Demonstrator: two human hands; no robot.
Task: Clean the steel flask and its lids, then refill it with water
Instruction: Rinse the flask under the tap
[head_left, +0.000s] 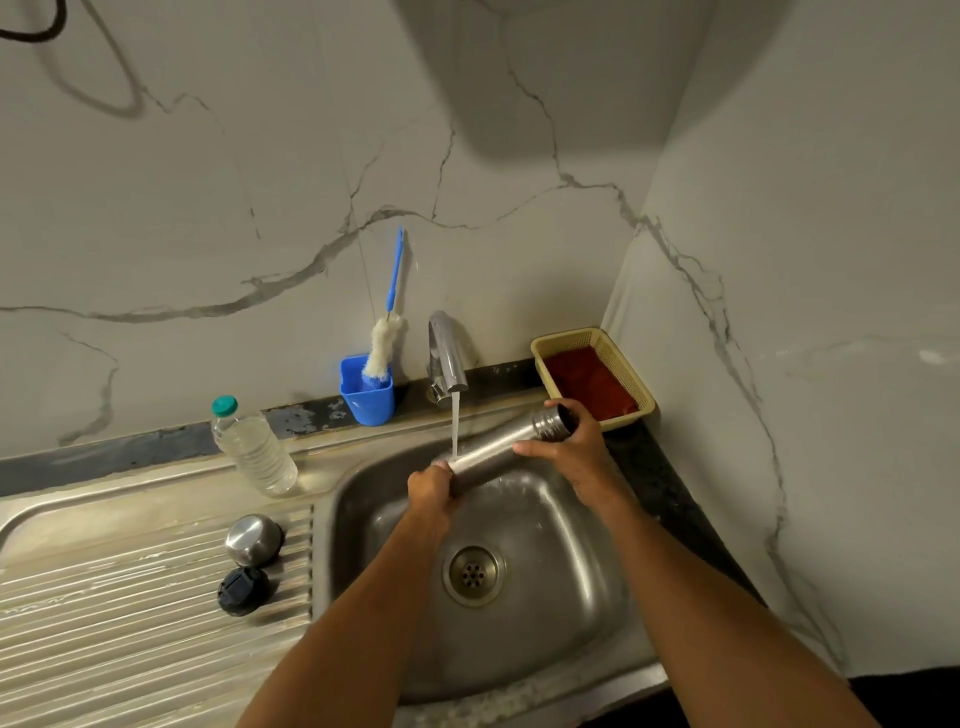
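Your left hand (430, 486) grips steel flask (501, 453) base, right hand (569, 441) grips neck; flask nearly level under tap (445, 353) stream, mouth probably uncapped.

**Marble corner above my sink**

I'm facing white marble-look walls (260, 182) with grey veins, meeting in a corner on my right. A dark counter strip (130, 457) runs along their base. Soft shadows fall overhead.

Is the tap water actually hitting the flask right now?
Touching. The head view shows the water stream from the tap landing on the flask body near the left hand.
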